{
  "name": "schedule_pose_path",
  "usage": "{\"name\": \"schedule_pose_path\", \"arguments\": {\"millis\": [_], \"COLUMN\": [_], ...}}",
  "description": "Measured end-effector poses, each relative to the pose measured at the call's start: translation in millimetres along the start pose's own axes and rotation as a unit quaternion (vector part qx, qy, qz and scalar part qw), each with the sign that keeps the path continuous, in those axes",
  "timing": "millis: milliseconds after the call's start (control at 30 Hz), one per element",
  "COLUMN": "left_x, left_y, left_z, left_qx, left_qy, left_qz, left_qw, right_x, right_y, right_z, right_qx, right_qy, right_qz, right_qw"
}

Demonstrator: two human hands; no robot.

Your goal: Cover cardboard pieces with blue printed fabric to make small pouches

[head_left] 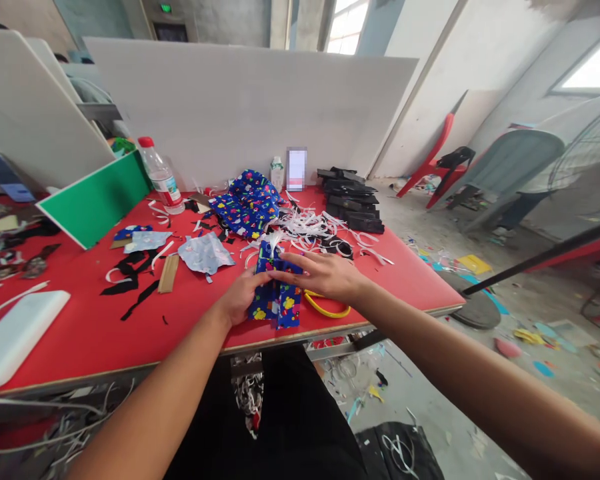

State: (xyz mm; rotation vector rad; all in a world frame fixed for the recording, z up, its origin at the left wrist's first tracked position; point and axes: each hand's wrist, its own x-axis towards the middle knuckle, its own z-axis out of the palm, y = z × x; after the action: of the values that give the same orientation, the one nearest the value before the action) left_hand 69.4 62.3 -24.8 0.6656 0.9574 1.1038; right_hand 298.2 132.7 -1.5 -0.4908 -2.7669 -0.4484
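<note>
Blue printed fabric [264, 308] lies folded in strips at the front edge of the red table. My left hand [241, 297] grips its left side, thumb on top and fingers curled beneath. Over the upper right of the cloth stretches my right hand [327, 275], its fingers extended and touching the fabric near the left thumb. A yellow loop [329, 308], like a scissors handle, sits partly under the right wrist. Just beyond the hands is a heap of white strips [305, 225]. A larger pile of the same blue fabric [247, 203] rests behind.
Black folded pieces [353, 200] are stacked at the back right, near an upright phone [297, 169]. A bottle [163, 179], a green board [97, 200] and a white power bank [23, 339] stand or lie left. Scraps litter the table; a white panel [260, 107] closes its back.
</note>
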Motion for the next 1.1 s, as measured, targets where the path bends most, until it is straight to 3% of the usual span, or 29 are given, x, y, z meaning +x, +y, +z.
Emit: {"name": "schedule_pose_path", "arguments": {"millis": [133, 233, 300, 367, 400, 433, 500, 600, 800, 933, 1000, 1100], "left_x": [-4.3, -2.4, 1.7, 6.1, 7.9, 9.1, 9.9, 7.7, -0.1, -0.4, 1.1, 4.1], "left_y": [-1.0, -3.8, -5.9, -7.1, -7.2, -7.1, -6.7, -7.7, -12.7, -14.2, -16.3, -21.2], "left_z": [0.9, 2.6, 5.1, 8.4, 10.0, 11.4, 12.7, 10.3, 5.0, 10.8, 12.1, 8.7], "left_qx": [0.008, 0.025, 0.036, 0.050, 0.060, 0.073, 0.101, 0.130, 0.155, 0.167, 0.163, 0.155], "left_qy": [-0.017, -0.003, 0.016, 0.028, 0.029, 0.026, 0.013, -0.008, -0.005, -0.008, -0.013, -0.016], "left_qz": [0.016, 0.058, 0.097, 0.134, 0.151, 0.168, 0.196, 0.228, 0.279, 0.303, 0.312, 0.316], "left_qw": [1.000, 0.998, 0.995, 0.989, 0.986, 0.983, 0.975, 0.965, 0.948, 0.938, 0.936, 0.936], "right_x": [6.6, 5.2, 4.1, 5.8, 7.9, 10.5, 15.7, 18.2, 10.8, 16.2, 20.1, 23.7], "right_y": [-14.6, -23.2, -30.7, -40.9, -46.4, -51.6, -59.4, -62.7, -67.0, -82.9, -91.4, -99.6], "right_z": [1.7, 9.5, 17.3, 26.4, 31.0, 35.4, 42.2, 44.7, 36.5, 35.9, 36.9, 39.8], "right_qx": [0.063, 0.228, 0.383, 0.523, 0.574, 0.598, 0.620, 0.646, 0.686, 0.692, 0.682, 0.635], "right_qy": [-0.020, -0.014, 0.026, 0.116, 0.171, 0.210, 0.250, 0.261, 0.286, 0.300, 0.294, 0.269], "right_qz": [0.039, 0.072, 0.114, 0.212, 0.271, 0.314, 0.355, 0.368, 0.365, 0.359, 0.357, 0.360], "right_qw": [0.997, 0.971, 0.916, 0.818, 0.754, 0.707, 0.653, 0.616, 0.561, 0.550, 0.567, 0.627]}}
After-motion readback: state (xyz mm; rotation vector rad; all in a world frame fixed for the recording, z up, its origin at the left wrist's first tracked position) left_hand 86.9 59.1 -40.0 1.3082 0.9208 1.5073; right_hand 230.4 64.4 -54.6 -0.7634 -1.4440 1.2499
